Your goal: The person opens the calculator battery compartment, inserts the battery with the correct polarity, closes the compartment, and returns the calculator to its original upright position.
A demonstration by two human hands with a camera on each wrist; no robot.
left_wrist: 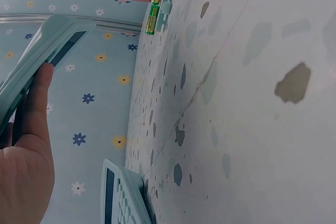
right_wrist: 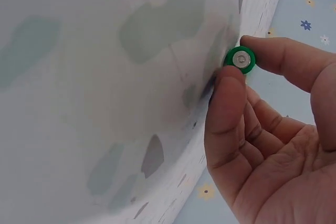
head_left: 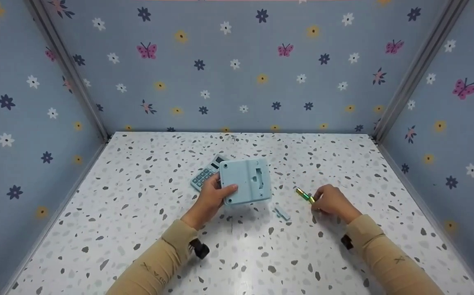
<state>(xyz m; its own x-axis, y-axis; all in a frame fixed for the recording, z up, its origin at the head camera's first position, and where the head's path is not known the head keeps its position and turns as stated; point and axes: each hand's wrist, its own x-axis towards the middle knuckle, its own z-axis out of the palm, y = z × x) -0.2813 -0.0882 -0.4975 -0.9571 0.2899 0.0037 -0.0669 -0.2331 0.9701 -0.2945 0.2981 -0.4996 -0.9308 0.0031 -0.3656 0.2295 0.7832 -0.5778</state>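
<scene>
My left hand (head_left: 210,198) grips a light-blue calculator (head_left: 237,176), raised off the table with its underside toward the head camera. The open battery slot (head_left: 260,178) shows on its right part. My right hand (head_left: 331,200) pinches a green-and-gold battery (head_left: 302,194) between thumb and fingers, low over the table. In the right wrist view the battery's flat metal end (right_wrist: 241,59) points at the camera. Whether a second battery lies in line with it, I cannot tell. The small blue battery cover (head_left: 282,213) lies on the table between the hands.
Another light-blue calculator (head_left: 204,178), keys up, lies behind my left hand, partly hidden by the raised one. The speckled white table (head_left: 245,254) is bounded by flower-patterned walls (head_left: 237,73) at the back and both sides.
</scene>
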